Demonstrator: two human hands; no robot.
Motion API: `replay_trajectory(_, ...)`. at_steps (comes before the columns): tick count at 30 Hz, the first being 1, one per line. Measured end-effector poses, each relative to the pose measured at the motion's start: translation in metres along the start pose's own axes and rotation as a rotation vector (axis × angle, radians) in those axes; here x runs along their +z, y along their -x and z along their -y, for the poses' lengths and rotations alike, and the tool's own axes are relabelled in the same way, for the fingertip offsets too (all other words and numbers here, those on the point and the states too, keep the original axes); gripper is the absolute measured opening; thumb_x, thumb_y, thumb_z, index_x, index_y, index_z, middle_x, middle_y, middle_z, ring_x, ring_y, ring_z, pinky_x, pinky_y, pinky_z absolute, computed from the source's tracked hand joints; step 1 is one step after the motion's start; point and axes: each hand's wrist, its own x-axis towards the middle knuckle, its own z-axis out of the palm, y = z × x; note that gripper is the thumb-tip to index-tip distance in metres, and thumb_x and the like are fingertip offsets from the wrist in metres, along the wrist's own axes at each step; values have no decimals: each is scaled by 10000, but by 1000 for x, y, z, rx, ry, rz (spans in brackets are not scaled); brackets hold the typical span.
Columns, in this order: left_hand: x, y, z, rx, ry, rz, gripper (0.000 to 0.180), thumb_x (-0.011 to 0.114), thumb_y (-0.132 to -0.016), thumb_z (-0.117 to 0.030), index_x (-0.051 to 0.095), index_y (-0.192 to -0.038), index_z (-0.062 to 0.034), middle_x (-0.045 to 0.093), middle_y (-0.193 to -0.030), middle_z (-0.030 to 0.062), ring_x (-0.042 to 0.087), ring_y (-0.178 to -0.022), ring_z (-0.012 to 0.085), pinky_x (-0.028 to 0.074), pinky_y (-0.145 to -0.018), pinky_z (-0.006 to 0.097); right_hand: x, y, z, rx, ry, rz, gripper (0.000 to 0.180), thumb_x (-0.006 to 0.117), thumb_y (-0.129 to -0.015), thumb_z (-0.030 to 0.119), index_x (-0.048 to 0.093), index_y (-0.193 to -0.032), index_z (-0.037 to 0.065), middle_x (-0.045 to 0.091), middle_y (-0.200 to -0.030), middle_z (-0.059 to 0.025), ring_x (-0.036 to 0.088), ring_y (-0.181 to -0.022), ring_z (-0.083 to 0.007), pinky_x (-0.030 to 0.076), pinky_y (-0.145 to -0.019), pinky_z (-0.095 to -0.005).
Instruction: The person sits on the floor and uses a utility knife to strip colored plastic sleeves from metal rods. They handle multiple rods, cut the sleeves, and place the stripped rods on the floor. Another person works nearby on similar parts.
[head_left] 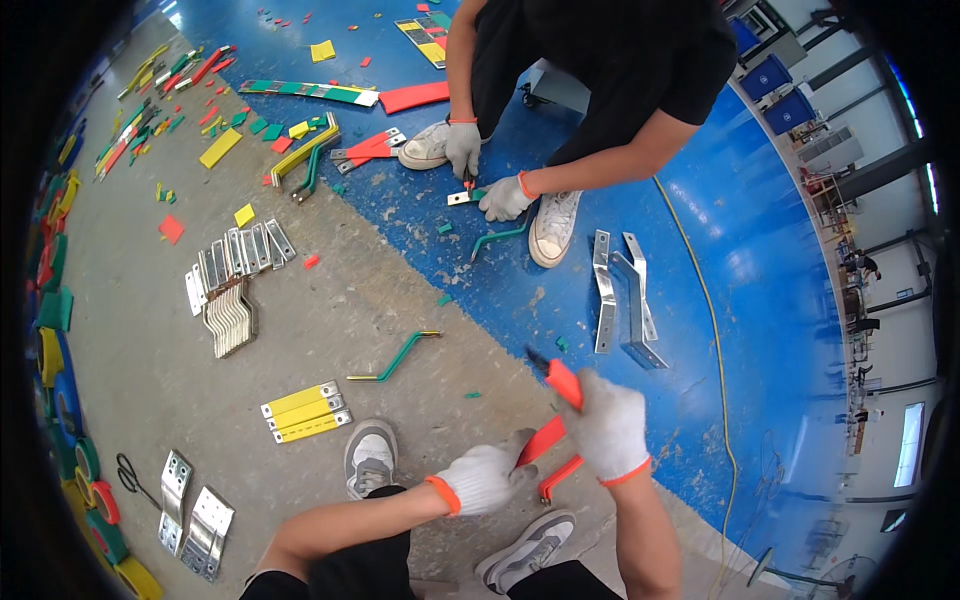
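My left hand (480,478), in a white glove with an orange cuff, is closed on one end of a red-covered metal bar (542,442). Close beside it, my gloved right hand (608,425) grips a red-handled knife (565,384) whose dark tip points up and left. The bar's far end runs up to my right hand, which hides part of it. Below the two hands, a second red-covered strip (560,478) shows near my shoe; whether it joins the held bar I cannot tell. A bent green-covered bar (400,357) lies on the floor ahead.
Opposite crouches a person whose gloved hands (505,198) work on a green-covered bar. Bare bent metal bars (606,292) lie on the blue floor. Yellow-covered bars (305,412), stacked metal bars (232,315), scissors (130,476) and tape rolls (88,460) are leftward. A yellow cable (712,320) crosses the right.
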Motion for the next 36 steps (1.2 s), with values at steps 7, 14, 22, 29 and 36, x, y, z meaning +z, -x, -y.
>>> replay_trajectory(7,3,-6,10,227,-263,-581,367,672,-947,-439,711,-1095,-105,719,-904,172,715,-794,366,562,-662,451,3,9,14,191,-36,139,342,697,-900,333,648,-821,3,640,-719,-256,650,-666,-446,502,-602,-509)
replay_trajectory(14,-29,18,26,496,-488,-623,299,732,-874,-455,708,-890,-158,641,-705,59,672,-633,267,512,-535,403,-5,1,4,411,-589,298,369,593,-997,320,679,-891,-24,533,-576,-121,583,-535,-208,447,-539,-386)
replay_trajectory(22,-54,48,26,652,-315,-601,264,815,-736,-367,713,-852,-153,650,-726,20,658,-638,247,492,-535,377,-47,36,-13,118,-736,605,229,612,-976,221,685,-927,9,545,-613,-108,559,-532,-222,437,-537,-358)
replay_trajectory(29,-53,57,21,673,-340,-630,315,827,-737,-421,692,-790,-141,626,-658,25,636,-586,252,477,-521,366,-54,43,-6,-101,-585,600,240,747,-896,260,694,-980,41,575,-671,-145,591,-595,-325,465,-564,-392)
replay_trajectory(36,-46,56,23,648,-344,-688,204,816,-665,-373,694,-712,-216,571,-571,-25,559,-497,234,353,-565,378,-52,47,-3,-119,-538,595,301,779,-873,313,711,-1003,50,595,-691,-158,608,-618,-348,471,-567,-410)
